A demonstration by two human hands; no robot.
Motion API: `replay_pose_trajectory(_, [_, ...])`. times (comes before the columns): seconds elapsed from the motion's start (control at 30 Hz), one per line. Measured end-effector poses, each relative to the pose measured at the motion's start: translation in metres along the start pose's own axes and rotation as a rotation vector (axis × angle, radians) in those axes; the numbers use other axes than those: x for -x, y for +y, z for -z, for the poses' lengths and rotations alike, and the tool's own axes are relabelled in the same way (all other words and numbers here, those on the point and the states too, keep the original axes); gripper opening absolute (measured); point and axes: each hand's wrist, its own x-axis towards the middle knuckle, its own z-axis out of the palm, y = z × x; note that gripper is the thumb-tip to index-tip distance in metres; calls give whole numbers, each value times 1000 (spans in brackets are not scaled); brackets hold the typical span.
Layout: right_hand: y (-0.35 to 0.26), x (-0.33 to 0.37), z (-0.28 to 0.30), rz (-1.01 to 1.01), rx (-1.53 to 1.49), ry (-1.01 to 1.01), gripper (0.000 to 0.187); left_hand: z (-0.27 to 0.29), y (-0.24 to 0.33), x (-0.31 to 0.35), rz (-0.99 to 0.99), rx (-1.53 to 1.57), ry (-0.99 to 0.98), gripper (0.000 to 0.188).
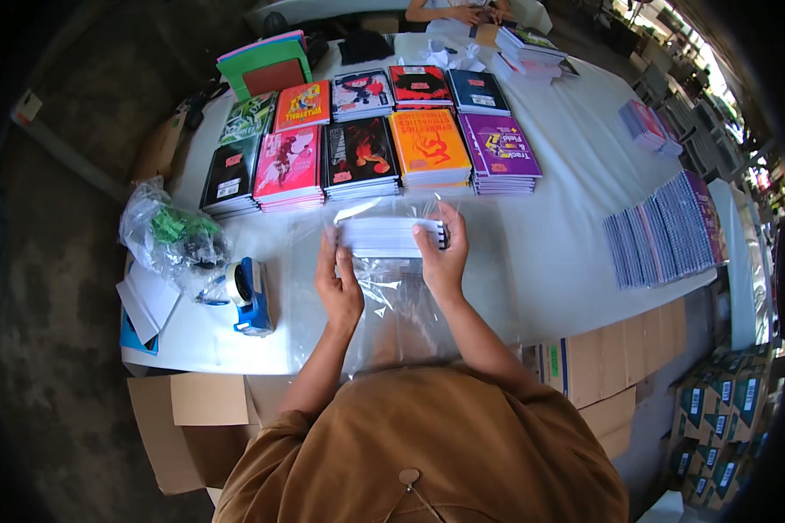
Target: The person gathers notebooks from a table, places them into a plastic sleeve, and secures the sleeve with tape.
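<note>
Both of my hands grip a stack of spiral notebooks by its two ends, with white page edges facing me and dark binding coils at the right. My left hand closes on the left end. At the right end my right hand has its thumb on the near side. Beneath them clear plastic bags lie on the table, shiny and wrinkled; whether the stack is inside one I cannot tell. Just beyond stand two rows of notebook piles, among them an orange pile and a pink pile.
A blue tape dispenser stands to the left, by a crumpled plastic bag with green inside. Rows of notebooks sit at the right of the white-covered table. Open cardboard boxes are below its near edge. Another person is across.
</note>
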Motion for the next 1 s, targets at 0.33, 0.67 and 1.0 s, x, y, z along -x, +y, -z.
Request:
replay_pose_trajectory(0.33, [-10,2,1,-44,151,24,55,-15,44,6,-452,-794,-318,47])
replay_pose_trajectory(0.67, [-28,36,-3,572,983,-367,55,-8,78,-17,77,102,-583,103])
replay_pose_trajectory(1.0, [-27,29,-3,717,986,-338,42,-18,62,-144,113,-71,-1093,20])
